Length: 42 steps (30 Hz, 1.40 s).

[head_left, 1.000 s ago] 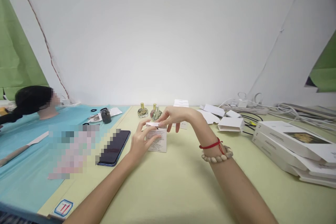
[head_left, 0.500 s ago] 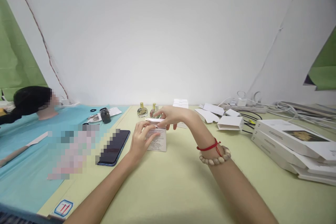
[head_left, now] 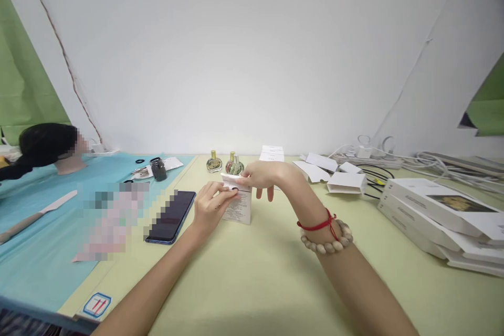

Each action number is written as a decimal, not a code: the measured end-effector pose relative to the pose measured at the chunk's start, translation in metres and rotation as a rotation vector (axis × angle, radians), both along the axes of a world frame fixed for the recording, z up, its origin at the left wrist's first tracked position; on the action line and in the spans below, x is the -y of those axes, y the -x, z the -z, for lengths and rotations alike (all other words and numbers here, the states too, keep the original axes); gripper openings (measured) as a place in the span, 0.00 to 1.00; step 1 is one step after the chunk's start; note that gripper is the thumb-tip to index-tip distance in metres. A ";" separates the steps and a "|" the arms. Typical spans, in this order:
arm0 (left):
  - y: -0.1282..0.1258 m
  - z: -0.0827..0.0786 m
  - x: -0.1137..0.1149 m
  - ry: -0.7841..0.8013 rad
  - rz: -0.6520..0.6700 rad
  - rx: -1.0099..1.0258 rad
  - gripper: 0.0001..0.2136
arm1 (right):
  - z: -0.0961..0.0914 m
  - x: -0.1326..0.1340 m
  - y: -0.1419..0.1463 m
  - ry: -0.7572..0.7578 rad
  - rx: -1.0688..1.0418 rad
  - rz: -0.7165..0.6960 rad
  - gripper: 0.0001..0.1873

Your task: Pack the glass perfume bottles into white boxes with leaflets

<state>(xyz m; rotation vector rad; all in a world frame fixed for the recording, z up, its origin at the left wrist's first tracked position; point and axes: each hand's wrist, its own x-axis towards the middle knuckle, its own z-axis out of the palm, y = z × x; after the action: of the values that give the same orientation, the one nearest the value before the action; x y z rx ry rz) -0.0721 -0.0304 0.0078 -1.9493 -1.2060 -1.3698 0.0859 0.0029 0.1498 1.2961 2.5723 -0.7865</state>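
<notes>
A small white carton (head_left: 238, 210) with fine print on its near face stands upright on the pale green table. My left hand (head_left: 210, 205) grips its left side, fingertips near a dark spot at the top edge. At the carton's top, my right hand (head_left: 268, 176) pinches the raised white flap, its other fingers hanging down behind. A red string and a bead bracelet circle my right wrist. Just behind the carton stand glass perfume bottles: one with a gold cap (head_left: 214, 163) to the left, and two close together, the nearer a clear bottle (head_left: 237, 166). The carton's inside is hidden.
Left of my hands lies a phone (head_left: 171, 218). A blue cloth (head_left: 39, 273) carries a knife (head_left: 43, 212), a dark jar (head_left: 158, 169) and a dark-haired mannequin head (head_left: 49, 144). At right are stacked white boxes (head_left: 429, 220), unfolded cartons (head_left: 346, 181) and cables (head_left: 437, 165).
The carton's top flap now stands up more, showing its white side. My right hand has shifted slightly right, and the clear bottle behind is more exposed.
</notes>
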 end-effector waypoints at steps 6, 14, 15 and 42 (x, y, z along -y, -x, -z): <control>-0.005 -0.002 0.004 0.045 0.001 0.081 0.05 | 0.000 -0.003 -0.002 -0.012 0.074 0.015 0.24; -0.013 -0.008 0.007 0.158 -0.082 0.048 0.07 | 0.008 -0.025 -0.008 0.133 -0.027 -0.085 0.23; -0.014 -0.008 0.007 0.176 -0.076 0.031 0.07 | 0.008 -0.028 -0.009 0.157 -0.055 -0.109 0.23; -0.064 0.001 0.009 0.447 -0.201 0.158 0.11 | 0.036 -0.027 -0.057 0.038 -0.340 -0.061 0.21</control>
<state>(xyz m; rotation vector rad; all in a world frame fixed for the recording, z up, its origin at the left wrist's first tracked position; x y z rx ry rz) -0.0083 -0.0392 0.0070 -1.9557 -1.8610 -1.2451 0.1424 0.0301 0.1140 1.1511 2.8205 -1.1240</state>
